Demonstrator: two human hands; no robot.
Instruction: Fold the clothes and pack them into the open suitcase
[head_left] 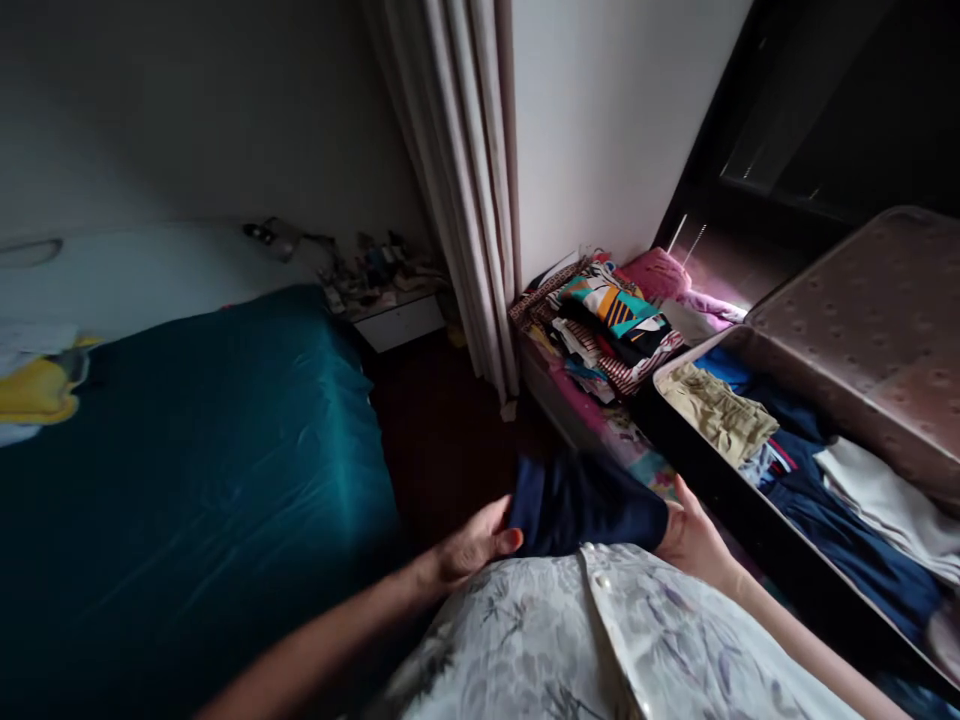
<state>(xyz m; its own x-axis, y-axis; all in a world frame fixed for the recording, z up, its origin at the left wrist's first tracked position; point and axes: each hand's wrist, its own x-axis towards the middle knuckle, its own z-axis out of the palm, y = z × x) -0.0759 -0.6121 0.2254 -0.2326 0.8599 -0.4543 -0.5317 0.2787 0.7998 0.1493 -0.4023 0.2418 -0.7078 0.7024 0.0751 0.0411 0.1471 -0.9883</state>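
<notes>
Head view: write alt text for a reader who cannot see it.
Both hands, left hand and right hand, hold a folded navy garment in front of the person's floral shirt. To the right lies an open suitcase packed with clothes, beside a stack of folded clothes; a bed with a teal cover fills the left.

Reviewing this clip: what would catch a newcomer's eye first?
Low in the middle, the left hand and right hand grip a folded navy garment. At right lies an open suitcase with clothes inside; a teal bedspread fills the left.
</notes>
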